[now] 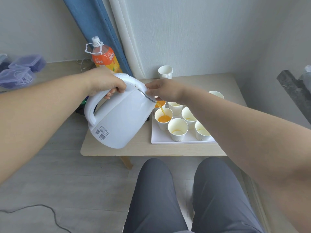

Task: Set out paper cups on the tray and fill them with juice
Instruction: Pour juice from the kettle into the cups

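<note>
Your left hand [104, 83] grips one kettle [117, 121]; your right hand [163, 89] pinches its lid [134, 82]; seven cups [177, 130] show on one tray [168, 141]; two hold juice [164, 118].

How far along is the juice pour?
Done: the tray is stocked; the back-left cup looks filled. In hand: the left hand grips the kettle, the right hand touches its lid end, juice streaming into the next cup. Left: the other five cups hold at most a trace.
</note>
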`<action>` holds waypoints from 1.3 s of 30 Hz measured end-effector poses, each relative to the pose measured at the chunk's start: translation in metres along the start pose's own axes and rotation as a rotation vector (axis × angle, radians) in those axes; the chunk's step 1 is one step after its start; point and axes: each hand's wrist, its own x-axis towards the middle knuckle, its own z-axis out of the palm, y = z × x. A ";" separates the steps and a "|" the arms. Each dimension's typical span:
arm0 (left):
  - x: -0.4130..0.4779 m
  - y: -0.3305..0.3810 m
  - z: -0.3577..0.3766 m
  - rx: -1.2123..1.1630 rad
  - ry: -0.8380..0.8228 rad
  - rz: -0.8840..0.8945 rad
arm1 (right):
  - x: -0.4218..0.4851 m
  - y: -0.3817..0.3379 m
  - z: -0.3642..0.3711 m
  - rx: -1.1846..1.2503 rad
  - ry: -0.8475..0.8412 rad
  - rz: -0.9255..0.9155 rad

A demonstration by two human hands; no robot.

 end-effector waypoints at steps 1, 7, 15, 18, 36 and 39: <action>0.000 0.000 0.000 0.002 0.002 0.000 | 0.000 0.001 -0.001 -0.005 -0.003 -0.007; 0.000 0.001 -0.002 0.005 0.006 -0.001 | 0.000 0.001 -0.003 -0.090 0.019 -0.041; 0.000 0.002 -0.005 0.000 0.007 0.005 | 0.001 0.001 -0.003 -0.077 0.055 -0.078; 0.001 0.004 -0.006 0.002 0.010 0.007 | 0.004 0.001 -0.003 -0.093 0.059 -0.074; -0.002 0.007 -0.009 0.020 0.016 0.014 | 0.000 -0.003 -0.005 -0.083 0.055 -0.067; -0.003 0.008 -0.010 0.022 0.015 0.015 | -0.001 -0.005 -0.006 -0.075 0.058 -0.067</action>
